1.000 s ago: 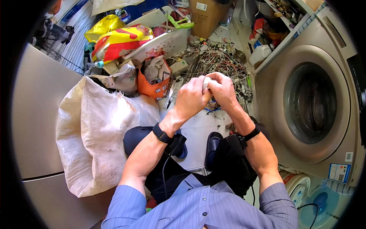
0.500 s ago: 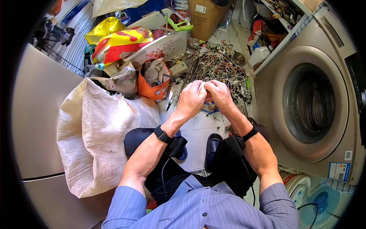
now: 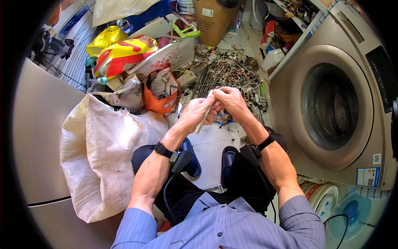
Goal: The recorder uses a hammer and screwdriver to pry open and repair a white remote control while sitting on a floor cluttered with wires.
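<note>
My left hand is closed around a thin off-white strip, whose lower end sticks out below the palm; its exact kind is unclear. Right against it, my right hand pinches the strip's upper end between thumb and fingers. Both hands meet in front of my knees, above the floor. Just beyond them lies a tangled heap of cables and wires, mostly white and grey with a few coloured ones. Fingers partly hide the middle of the strip.
A large white woven sack slumps at my left, beside a metallic cabinet. An orange bag with odds and ends stands ahead of it. A washing machine blocks the right side. At the back stands a cardboard box.
My hands have tilted and shifted slightly left and nearer. The strip's lower end now shows below my left hand. The whole view has shifted a little.
</note>
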Demonstrator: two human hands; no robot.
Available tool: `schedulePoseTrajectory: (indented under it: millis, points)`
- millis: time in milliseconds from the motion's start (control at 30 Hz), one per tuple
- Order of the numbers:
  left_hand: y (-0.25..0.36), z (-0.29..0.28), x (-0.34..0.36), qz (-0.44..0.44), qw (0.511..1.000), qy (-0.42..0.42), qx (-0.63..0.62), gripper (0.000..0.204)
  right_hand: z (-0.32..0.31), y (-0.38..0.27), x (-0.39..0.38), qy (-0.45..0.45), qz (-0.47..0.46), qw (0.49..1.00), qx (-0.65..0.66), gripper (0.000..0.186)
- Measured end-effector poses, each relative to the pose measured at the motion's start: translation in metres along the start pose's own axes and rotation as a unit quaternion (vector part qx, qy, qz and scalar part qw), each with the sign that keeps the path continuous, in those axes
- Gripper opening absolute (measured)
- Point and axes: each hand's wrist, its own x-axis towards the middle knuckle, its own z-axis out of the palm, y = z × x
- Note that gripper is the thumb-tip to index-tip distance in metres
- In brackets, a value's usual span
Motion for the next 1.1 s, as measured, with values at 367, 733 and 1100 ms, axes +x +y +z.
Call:
schedulePoseTrajectory:
  millis: [367,733,1100]
  points:
    - [-0.011,0.005,0.014,0.074,0.992,0.086,0.056,0.052,0.002,-0.009,0.003,-0.005,0.032,0.999,0.011,0.03]
    - [-0.02,0.01,0.031,0.079,0.986,0.134,0.065,0.064,0.006,0.027,0.026,0.113,-0.029,0.982,-0.146,0.032]
    - [-0.014,0.013,0.023,0.181,0.948,0.201,0.165,0.056,0.016,0.025,0.029,0.089,-0.09,0.968,-0.215,0.055]
